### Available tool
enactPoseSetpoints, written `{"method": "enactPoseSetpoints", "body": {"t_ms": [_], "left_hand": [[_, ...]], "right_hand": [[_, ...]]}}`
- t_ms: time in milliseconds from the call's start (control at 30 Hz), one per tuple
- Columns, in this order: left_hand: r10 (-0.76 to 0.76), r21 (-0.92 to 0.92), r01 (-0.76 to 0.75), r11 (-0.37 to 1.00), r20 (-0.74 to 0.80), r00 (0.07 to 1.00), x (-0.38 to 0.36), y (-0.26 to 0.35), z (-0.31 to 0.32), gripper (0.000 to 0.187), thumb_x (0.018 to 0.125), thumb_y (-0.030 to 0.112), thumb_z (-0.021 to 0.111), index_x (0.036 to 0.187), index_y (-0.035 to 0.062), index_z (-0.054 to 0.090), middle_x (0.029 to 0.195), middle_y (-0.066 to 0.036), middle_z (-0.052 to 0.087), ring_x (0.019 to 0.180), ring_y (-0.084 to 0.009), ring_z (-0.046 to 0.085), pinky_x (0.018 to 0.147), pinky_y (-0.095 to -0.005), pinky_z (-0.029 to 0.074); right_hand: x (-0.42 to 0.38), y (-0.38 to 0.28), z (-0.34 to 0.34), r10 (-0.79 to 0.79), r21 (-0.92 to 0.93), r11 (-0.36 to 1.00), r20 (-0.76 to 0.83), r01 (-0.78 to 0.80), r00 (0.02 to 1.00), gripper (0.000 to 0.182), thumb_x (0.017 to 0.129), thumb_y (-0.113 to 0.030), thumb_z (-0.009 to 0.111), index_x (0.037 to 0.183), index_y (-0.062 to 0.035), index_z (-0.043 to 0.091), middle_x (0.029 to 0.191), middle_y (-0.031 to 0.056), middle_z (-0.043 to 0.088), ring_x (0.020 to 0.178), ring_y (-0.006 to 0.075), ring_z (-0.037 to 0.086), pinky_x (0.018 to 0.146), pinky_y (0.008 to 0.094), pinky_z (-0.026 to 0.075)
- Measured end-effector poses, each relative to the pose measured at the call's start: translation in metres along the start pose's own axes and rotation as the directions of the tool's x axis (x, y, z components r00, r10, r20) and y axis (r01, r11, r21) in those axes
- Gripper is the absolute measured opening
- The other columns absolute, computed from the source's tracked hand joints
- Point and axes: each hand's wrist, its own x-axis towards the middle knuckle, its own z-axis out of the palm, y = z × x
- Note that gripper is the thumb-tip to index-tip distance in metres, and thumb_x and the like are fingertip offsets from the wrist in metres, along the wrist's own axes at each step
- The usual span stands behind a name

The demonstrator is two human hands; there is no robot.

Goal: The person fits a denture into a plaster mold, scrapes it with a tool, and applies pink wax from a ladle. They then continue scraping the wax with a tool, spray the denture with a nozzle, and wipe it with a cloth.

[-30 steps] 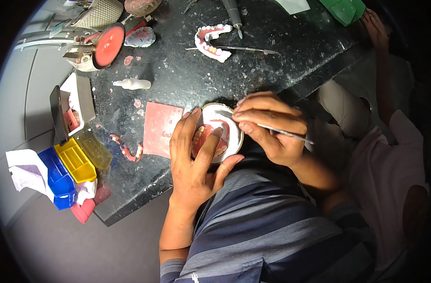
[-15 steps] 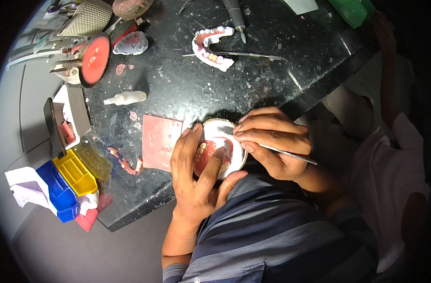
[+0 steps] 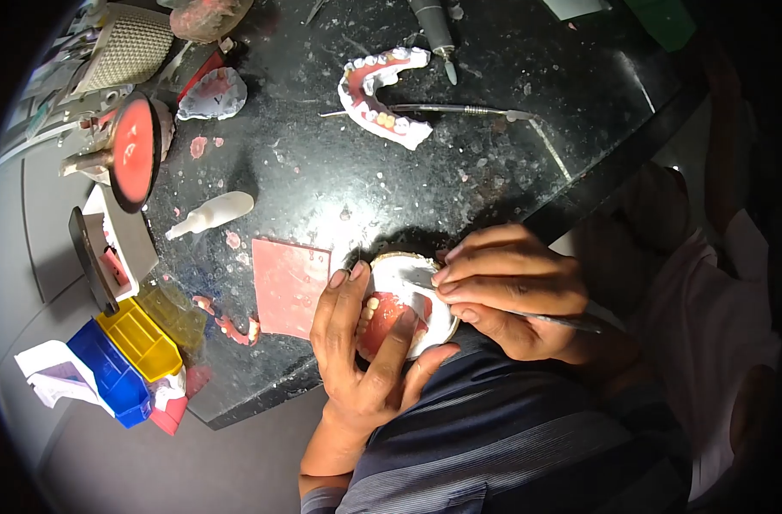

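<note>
My left hand (image 3: 364, 368) is wrapped round a white plaster dental model (image 3: 398, 271) at the table's front edge, with one finger pressing inside it. On the model lies a pink denture base (image 3: 389, 310) with a few cream teeth at its left side. My right hand (image 3: 518, 295) pinches a thin metal tool (image 3: 571, 323), whose working end is by the model's right rim, partly hidden by the fingers. Left of the model, a flat pink wax sheet (image 3: 290, 287) lies beside my left hand.
A second model with teeth (image 3: 357, 94), a metal instrument (image 3: 459, 109) and a handpiece (image 3: 432, 30) lie at the back. Leftward are a dropper bottle (image 3: 215, 212), a round pink-filled pan (image 3: 134, 152), a yellow tray (image 3: 140, 337) and a blue tray (image 3: 104, 368). A person sits at the right.
The view has shifted, so the model and both hands appear slightly lower. My right hand's tool lies at a flatter slant. My left hand keeps its hold on the model.
</note>
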Motion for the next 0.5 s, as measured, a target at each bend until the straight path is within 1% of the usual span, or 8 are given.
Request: {"method": "enactPoseSetpoints", "body": {"t_ms": [267, 367, 433, 500], "left_hand": [[-0.028, -0.007, 0.028, 1.0, 0.027, 0.999, -0.0019, -0.0011, -0.0027, 0.066, 0.079, 0.049, 0.092, 0.128, 0.0135, 0.065, 0.141, -0.034, 0.058, 0.13, -0.047, 0.059, 0.11, -0.0586, 0.049], [-0.012, -0.021, 0.013, 1.0, 0.033, 0.999, -0.0026, -0.0016, -0.0042, 0.064, 0.078, 0.049, 0.093, 0.123, 0.0125, 0.067, 0.141, -0.034, 0.058, 0.13, -0.0465, 0.059, 0.11, -0.0584, 0.049], [-0.047, 0.016, 0.046, 0.999, 0.081, 0.996, -0.0022, 0.0006, -0.0072, 0.061, 0.076, 0.049, 0.094, 0.118, 0.0121, 0.069, 0.141, -0.033, 0.057, 0.131, -0.0457, 0.059, 0.111, -0.0581, 0.049], [-0.032, 0.002, 0.032, 0.999, 0.068, 0.997, -0.0026, -0.0022, -0.0055, 0.06, 0.076, 0.048, 0.094, 0.116, 0.0121, 0.07, 0.141, -0.033, 0.057, 0.131, -0.0454, 0.059, 0.111, -0.058, 0.049]], "right_hand": [[0.0014, -0.0005, -0.0039, 0.054, -0.025, 0.998, 0.056, -0.052, 0.997, 0.016, 0.091, -0.004, 0.081, 0.106, 0.0001, 0.079, 0.111, 0.013, 0.079, 0.106, 0.03, 0.073, 0.092, 0.0381, 0.061], [0.0032, -0.0005, -0.0064, 0.082, -0.003, 0.997, 0.046, -0.082, 0.996, 0.016, 0.091, -0.005, 0.082, 0.107, -0.0012, 0.079, 0.111, 0.0129, 0.079, 0.107, 0.0294, 0.072, 0.092, 0.0392, 0.063], [0.0028, -0.001, -0.0088, 0.086, 0.067, 0.994, 0.061, -0.09, 0.994, 0.016, 0.092, -0.005, 0.081, 0.108, -0.0027, 0.079, 0.112, 0.0132, 0.079, 0.107, 0.0292, 0.072, 0.093, 0.0408, 0.065], [0.0032, -0.0015, -0.0065, 0.098, 0.088, 0.991, 0.068, -0.104, 0.993, 0.015, 0.093, -0.005, 0.081, 0.107, -0.0033, 0.079, 0.112, 0.0128, 0.079, 0.107, 0.0293, 0.072, 0.093, 0.0414, 0.065]]}}
